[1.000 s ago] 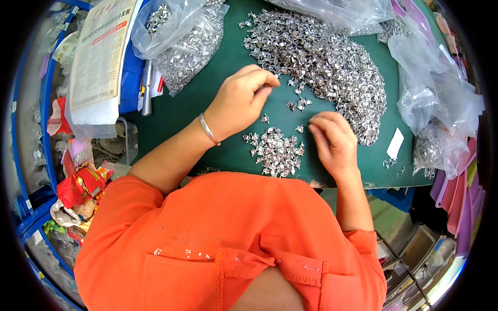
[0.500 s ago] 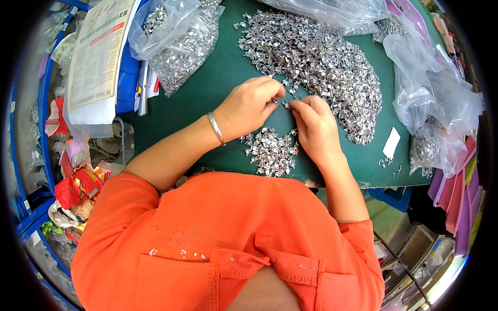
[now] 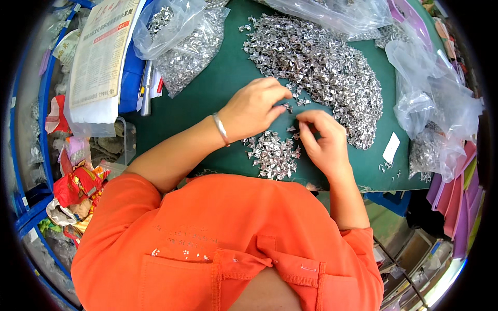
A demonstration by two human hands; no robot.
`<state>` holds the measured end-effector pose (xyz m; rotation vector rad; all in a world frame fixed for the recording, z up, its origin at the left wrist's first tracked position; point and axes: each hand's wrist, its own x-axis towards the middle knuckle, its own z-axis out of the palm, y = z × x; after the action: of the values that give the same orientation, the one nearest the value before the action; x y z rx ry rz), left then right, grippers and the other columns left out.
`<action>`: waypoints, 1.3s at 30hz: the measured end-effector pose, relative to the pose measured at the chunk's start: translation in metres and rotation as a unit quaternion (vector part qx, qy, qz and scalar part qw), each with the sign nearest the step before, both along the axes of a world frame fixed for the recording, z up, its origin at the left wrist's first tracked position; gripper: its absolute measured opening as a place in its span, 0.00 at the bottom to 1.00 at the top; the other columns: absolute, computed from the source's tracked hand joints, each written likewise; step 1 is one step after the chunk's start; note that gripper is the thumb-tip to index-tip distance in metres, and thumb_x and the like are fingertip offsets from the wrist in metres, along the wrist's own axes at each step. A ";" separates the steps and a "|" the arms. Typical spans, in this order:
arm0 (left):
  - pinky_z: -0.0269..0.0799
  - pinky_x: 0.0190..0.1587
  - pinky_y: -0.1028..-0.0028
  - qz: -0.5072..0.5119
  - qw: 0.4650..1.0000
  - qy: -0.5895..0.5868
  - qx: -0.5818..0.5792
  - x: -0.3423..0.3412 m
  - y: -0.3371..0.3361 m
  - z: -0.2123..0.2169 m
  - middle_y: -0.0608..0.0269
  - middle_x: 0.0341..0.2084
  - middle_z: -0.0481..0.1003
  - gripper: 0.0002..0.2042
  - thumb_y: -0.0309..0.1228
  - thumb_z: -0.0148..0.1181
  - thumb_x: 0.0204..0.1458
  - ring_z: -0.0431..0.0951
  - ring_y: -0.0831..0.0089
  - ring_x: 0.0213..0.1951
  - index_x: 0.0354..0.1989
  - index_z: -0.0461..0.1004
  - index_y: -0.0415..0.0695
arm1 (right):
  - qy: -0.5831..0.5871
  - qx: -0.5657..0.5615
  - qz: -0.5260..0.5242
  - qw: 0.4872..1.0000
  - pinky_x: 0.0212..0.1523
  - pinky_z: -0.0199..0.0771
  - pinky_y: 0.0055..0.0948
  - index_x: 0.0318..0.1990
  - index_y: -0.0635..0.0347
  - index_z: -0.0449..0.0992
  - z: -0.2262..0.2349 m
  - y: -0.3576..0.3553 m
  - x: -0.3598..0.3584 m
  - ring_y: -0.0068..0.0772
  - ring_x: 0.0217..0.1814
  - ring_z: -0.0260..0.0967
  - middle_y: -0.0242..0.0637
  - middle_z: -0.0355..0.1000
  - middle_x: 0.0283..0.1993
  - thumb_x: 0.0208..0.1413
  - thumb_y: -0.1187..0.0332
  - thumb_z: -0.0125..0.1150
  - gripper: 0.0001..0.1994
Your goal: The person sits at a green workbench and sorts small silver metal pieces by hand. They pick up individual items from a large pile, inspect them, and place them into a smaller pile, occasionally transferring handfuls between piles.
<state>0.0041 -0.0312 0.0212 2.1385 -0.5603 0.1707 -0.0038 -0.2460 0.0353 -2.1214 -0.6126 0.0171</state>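
Showing a small, loose pile of silver, pointed metal parts [image 3: 274, 157] on the near side of the large, silver metal heap [image 3: 332, 67]. Curling the right hand [image 3: 328, 140] near the heap, not revealing whether grasping. Extending the left hand [image 3: 253, 105] near the heap's left side, with thumb and forefinger parted, released.

A flat, dark green tabletop [image 3: 176, 115] is filling the upper middle. A blue-barred rack [image 3: 32, 216] is standing along the left. At lower right, pale greenish floor [image 3: 390, 220] is showing, and white light [image 3: 450, 281] is shining.
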 end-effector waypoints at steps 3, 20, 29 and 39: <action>0.75 0.41 0.65 -0.008 0.998 -0.048 0.036 0.006 -0.004 -0.013 0.54 0.32 0.74 0.08 0.21 0.65 0.50 0.78 0.56 0.37 0.38 0.77 0.39 | -0.073 -0.065 -0.010 0.995 0.41 0.76 0.38 0.40 0.61 0.78 -0.006 0.013 0.008 0.48 0.39 0.74 0.41 0.75 0.37 0.52 0.77 0.66 0.08; 0.73 0.45 0.60 -0.006 0.998 -0.034 0.044 0.016 -0.012 -0.012 0.54 0.35 0.73 0.10 0.19 0.62 0.50 0.76 0.51 0.41 0.41 0.76 0.39 | -0.099 -0.073 -0.052 0.991 0.48 0.76 0.42 0.47 0.65 0.77 -0.010 -0.006 0.011 0.52 0.47 0.74 0.47 0.74 0.46 0.51 0.84 0.57 0.15; 0.74 0.42 0.60 -0.014 0.996 -0.042 0.072 0.015 -0.013 -0.010 0.54 0.33 0.74 0.07 0.20 0.61 0.50 0.77 0.52 0.39 0.37 0.75 0.40 | -0.220 -0.128 -0.051 0.966 0.35 0.74 0.39 0.40 0.60 0.78 -0.021 0.016 0.016 0.44 0.36 0.71 0.37 0.71 0.35 0.52 0.74 0.67 0.07; 0.72 0.41 0.60 -0.009 0.996 -0.070 0.058 0.007 -0.013 -0.012 0.55 0.34 0.72 0.07 0.22 0.66 0.48 0.75 0.53 0.37 0.35 0.75 0.41 | -0.099 -0.084 -0.072 0.989 0.37 0.76 0.41 0.43 0.62 0.79 -0.009 -0.001 0.010 0.48 0.38 0.75 0.43 0.73 0.37 0.56 0.76 0.63 0.08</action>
<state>0.0113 -0.0445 0.0092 2.2446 -0.6860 0.2865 0.0066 -0.2466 0.0262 -2.3453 -0.5886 -0.2321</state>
